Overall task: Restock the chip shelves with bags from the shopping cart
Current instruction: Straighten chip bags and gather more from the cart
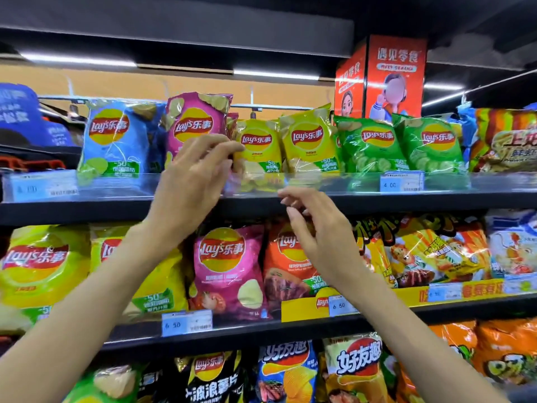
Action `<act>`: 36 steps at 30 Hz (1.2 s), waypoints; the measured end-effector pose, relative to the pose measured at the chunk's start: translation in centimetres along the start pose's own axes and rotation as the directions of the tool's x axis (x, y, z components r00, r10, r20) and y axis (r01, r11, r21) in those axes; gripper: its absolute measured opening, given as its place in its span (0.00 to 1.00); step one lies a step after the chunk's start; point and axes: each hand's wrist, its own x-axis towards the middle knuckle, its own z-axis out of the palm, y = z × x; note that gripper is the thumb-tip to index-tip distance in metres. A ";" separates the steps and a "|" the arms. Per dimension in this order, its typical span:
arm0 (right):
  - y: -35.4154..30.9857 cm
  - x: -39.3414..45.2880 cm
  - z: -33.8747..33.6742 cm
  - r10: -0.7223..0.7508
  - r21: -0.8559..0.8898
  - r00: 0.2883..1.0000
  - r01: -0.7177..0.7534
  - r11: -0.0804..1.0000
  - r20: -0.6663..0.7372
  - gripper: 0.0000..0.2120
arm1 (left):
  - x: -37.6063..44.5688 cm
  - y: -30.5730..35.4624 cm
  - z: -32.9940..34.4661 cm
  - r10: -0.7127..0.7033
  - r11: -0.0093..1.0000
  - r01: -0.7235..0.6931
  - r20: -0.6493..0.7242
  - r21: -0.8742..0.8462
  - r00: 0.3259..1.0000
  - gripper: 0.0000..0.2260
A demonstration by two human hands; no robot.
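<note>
My left hand [197,167] pinches the upright glossy pink chip bag [195,126] at centre frame; my right hand [313,225], lower right, hangs loosely curled and empty.

- The lower part of the pink bag [195,123] is hidden by the left hand [191,181]
- The price tags [401,181] are blurred
- The far-left yellow bag [40,263] is cut off

Two hands: left hand [191,173], right hand [316,228]. By the left hand: one blue bag [114,141], one pink bag [197,120], two yellow bags [308,141], two green bags [369,146]. Three shelves [406,199] show.
</note>
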 end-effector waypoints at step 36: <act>-3.2 15.4 7.3 0.289 -0.021 0.811 -0.324 0.946 0.509 0.42 | 11.5 -16.8 -2.3 -0.261 0.937 0.332 0.415 -0.109 0.872 0.03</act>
